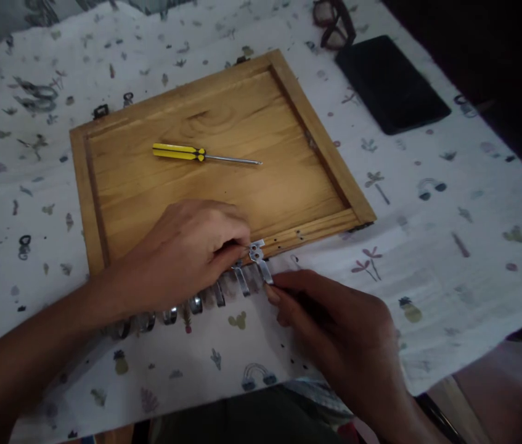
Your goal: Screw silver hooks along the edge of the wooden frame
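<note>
A metal hook [261, 264] with a flat, holed plate lies at the near rail of a wooden framed panel [224, 185]. My right hand [348, 327] pinches the hook's lower end between thumb and finger. Reaching over the panel from the left, my left hand [191, 246] is closed, its thumb and fingertip pinched together against the plate's left side. Whatever sits in that pinch is too small to tell. More curved metal hooks [196, 304] hang in a row along the same rail, partly covered by my left hand and forearm. Small dark holes mark the rail to the right.
A screwdriver [205, 154] with a yellow and black handle rests on the panel. Beyond the far right corner, a dark tablet [392, 83] and eyeglasses [334, 24] lie on the printed white cloth [427, 234]. Dark metal hinges [101, 111] stick out from the panel's far edge.
</note>
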Demonstrator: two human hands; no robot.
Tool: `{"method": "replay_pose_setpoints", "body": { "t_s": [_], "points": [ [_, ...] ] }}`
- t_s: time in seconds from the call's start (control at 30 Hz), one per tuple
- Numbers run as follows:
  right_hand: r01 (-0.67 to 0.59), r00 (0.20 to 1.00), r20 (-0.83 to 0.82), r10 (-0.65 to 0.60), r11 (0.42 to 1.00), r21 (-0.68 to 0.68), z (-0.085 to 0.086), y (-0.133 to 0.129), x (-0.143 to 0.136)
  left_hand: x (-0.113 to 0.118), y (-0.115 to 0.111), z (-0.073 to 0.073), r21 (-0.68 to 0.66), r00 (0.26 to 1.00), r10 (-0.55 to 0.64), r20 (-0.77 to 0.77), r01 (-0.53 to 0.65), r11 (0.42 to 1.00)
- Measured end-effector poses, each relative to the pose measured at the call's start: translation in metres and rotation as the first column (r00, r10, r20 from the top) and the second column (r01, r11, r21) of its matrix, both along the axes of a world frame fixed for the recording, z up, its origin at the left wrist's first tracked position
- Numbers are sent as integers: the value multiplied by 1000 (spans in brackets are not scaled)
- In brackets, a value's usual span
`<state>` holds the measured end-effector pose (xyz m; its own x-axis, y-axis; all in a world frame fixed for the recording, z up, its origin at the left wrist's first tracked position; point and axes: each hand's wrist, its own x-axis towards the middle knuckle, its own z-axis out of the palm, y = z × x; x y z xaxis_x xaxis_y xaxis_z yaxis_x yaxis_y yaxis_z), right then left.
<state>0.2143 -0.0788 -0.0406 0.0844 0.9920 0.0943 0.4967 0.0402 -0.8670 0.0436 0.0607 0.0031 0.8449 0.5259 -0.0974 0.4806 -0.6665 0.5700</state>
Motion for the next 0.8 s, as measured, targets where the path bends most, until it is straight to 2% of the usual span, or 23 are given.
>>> {"method": "replay_pose_setpoints", "body": {
  "t_s": [0.27,0.5,0.8],
  "points": [
    [-57,998,-13,57,998,-16,2,0,1,0,-1,3,-41,1000,-5,-4,5,999],
    [-77,996,-36,76,997,-25,1,2,2,0,-2,5,-95,999,35,-27,-37,995],
    [-84,996,-30,84,996,-26,2,-2,5,2,-2,6,-78,998,32,-50,-36,996]
  ]
}}
